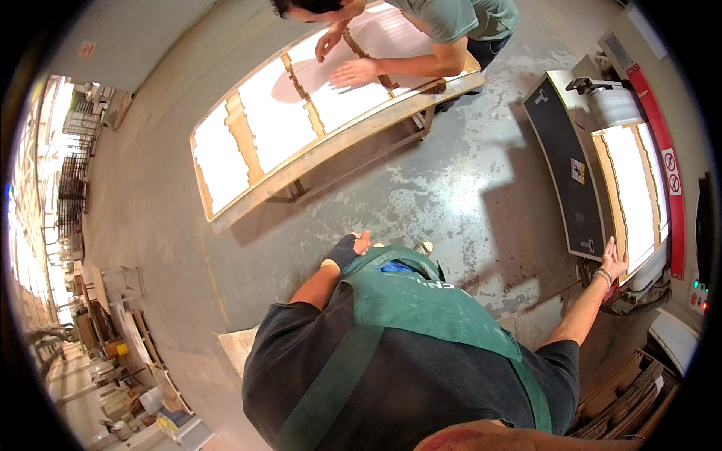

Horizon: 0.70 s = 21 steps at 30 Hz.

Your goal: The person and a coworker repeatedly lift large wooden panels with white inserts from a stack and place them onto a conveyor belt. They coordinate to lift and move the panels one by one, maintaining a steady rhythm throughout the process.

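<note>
At the right, my bare right hand [614, 264] rests against the near corner of a light wooden board with white strips [638, 199]. Its fingers are spread along the edge, and a bracelet circles the wrist. The board lies on a machine with a black side panel [568, 154]. My left hand [347, 251], in a dark fingerless glove, hangs beside my green apron [421, 301]. The fingers of that hand look curled in, with nothing visible in them.
Across from me, a co-worker [459, 37] leans over a long table [331, 146], both hands on a white-and-brown panel. A red strip [662, 165] with warning signs runs along the machine. Stacked brown sheets [620, 398] stand at lower right; racks [74, 173] line the far left.
</note>
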{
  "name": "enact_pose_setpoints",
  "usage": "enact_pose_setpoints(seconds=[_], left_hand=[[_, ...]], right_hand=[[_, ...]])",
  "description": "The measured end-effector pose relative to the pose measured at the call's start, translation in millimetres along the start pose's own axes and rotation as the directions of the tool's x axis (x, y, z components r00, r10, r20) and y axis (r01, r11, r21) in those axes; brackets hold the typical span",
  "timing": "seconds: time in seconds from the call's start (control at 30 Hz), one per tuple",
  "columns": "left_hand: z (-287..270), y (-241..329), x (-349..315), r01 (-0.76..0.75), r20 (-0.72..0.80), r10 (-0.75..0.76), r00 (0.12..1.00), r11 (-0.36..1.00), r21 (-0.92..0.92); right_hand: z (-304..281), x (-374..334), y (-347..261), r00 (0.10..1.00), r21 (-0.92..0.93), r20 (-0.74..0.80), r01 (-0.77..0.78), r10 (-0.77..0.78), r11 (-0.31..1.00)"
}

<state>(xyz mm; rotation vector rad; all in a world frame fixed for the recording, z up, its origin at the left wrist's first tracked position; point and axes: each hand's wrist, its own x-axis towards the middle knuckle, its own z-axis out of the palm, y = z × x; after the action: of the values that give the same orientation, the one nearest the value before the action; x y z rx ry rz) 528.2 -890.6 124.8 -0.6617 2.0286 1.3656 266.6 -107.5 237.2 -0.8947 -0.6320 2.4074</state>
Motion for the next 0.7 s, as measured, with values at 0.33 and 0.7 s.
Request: enact_pose_setpoints(seconds=[0.33,0.7], left_hand=[[-7.9,-9.7,-15.7,0.049,-0.007,-0.049,0.999,0.999,0.007],[-32.6,-10.2,-36.1,0.111,-0.006,-0.111,0.994,0.993,-0.030]], right_hand=[[28.4,-12.5,-3.3,0.994,-0.283,0.100,0.059,-0.032,0.957],[-6.4,-62.3,150.6,0.951,-0.500,0.031,-0.252,0.307,0.829]])
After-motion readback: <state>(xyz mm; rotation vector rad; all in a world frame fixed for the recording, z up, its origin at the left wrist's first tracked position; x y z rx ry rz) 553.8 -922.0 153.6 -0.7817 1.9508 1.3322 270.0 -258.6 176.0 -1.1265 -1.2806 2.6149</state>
